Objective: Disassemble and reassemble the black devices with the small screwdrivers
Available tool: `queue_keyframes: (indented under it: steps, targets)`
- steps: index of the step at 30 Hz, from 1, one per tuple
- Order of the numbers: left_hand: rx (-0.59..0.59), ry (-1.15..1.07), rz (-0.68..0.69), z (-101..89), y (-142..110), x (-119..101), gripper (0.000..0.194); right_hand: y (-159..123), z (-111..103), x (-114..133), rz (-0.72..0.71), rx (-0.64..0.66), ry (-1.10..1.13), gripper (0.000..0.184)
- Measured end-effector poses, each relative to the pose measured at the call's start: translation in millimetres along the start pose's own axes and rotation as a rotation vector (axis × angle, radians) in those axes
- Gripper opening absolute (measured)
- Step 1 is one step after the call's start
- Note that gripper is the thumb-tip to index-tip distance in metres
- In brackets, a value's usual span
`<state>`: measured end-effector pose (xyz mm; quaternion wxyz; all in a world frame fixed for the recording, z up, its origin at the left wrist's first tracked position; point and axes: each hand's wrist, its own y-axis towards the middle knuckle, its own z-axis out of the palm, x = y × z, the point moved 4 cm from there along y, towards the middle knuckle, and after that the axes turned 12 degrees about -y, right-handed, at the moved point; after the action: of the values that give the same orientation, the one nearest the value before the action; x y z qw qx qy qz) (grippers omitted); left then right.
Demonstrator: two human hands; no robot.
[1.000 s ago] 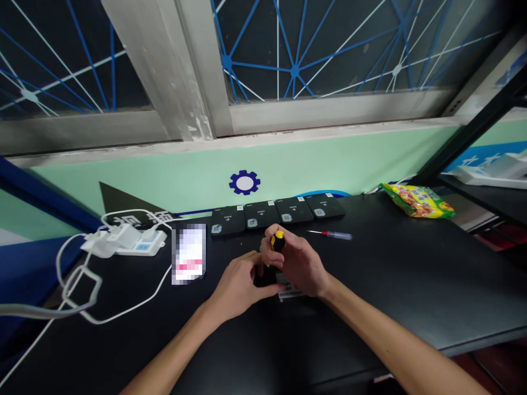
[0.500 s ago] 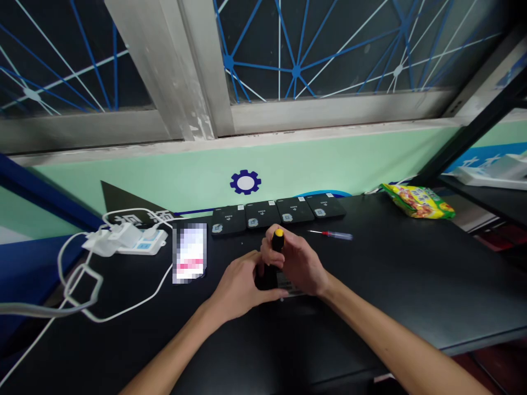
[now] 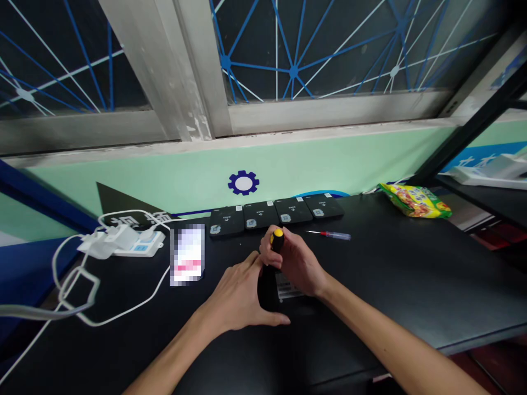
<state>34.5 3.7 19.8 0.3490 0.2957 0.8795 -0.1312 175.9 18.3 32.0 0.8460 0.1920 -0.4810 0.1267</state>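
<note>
My right hand (image 3: 294, 260) is closed around a screwdriver with a yellow-and-black handle (image 3: 278, 237), held upright; its tip is hidden behind my fingers. Below it on the table lies a flat black box (image 3: 269, 293) with a pale printed label (image 3: 288, 286) showing by my right palm. My left hand (image 3: 241, 293) braces this box from the left, fingers at the far side and thumb stretched along the near side. A second, slim screwdriver (image 3: 335, 236) with a clear handle and red collar lies to the right of my right hand.
Several similar flat black boxes (image 3: 257, 215) stand in a row by the wall. Left are a phone (image 3: 188, 255) with a blurred screen, a white power strip (image 3: 142, 244) and looping white cables (image 3: 99, 285). A yellow-green snack bag (image 3: 415, 201) lies at back right.
My left thumb has moved nearer to me and away from the label, baring more of the box. My right hand still holds the upright screwdriver, its handle tilted slightly. The view has shifted slightly.
</note>
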Motion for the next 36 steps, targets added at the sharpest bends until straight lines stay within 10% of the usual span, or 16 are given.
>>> queue_keyframes:
  steps: [14,21,36]
  targets:
    - [-0.005,-0.008,0.010,-0.4,0,-1,0.096,0,1,2,-0.001,-0.019,-0.064,0.053]
    - [-0.005,-0.097,0.038,-3.5,-2,-3,0.052,0,-1,-3,0.034,-0.036,-0.006,0.052]
    - [-0.050,-0.072,-0.066,2.5,6,7,0.031,0,2,0,0.027,-0.058,-0.029,0.049]
